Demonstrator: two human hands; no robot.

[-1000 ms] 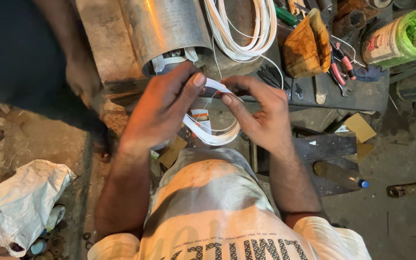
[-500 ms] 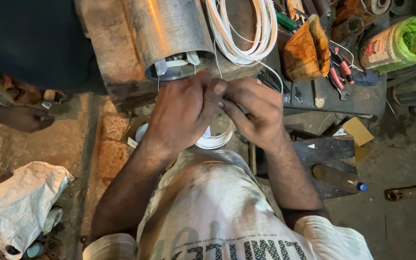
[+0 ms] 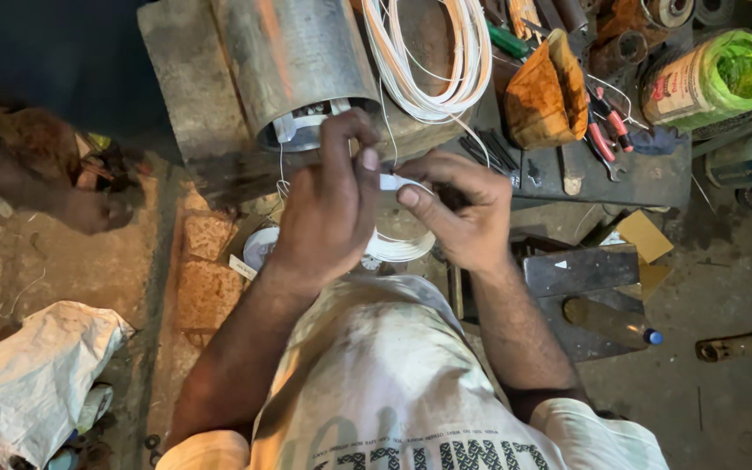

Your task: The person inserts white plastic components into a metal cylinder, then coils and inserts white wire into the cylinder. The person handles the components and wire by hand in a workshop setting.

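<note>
**Thin white strip pinched between both hands at the motor shell**

The left hand (image 3: pixel 328 209) and right hand (image 3: pixel 463 213) met just below the open end of the metal cylinder (image 3: pixel 293 65), fingers closed narrowly on a small white strip (image 3: pixel 391 182) held between them. A white tape roll (image 3: pixel 398 245) lay underneath. To my eye, the strip could slip or crease if either pinch loosened, and the fine wire (image 3: pixel 389 130) trailing from the white coil (image 3: pixel 428 61) might snag.

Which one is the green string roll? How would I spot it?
Start at the big metal cylinder at the top of the bench and go right, past the white wire coil and orange cloth. The green string roll lies in the far corner, the only bright green thing.
</note>
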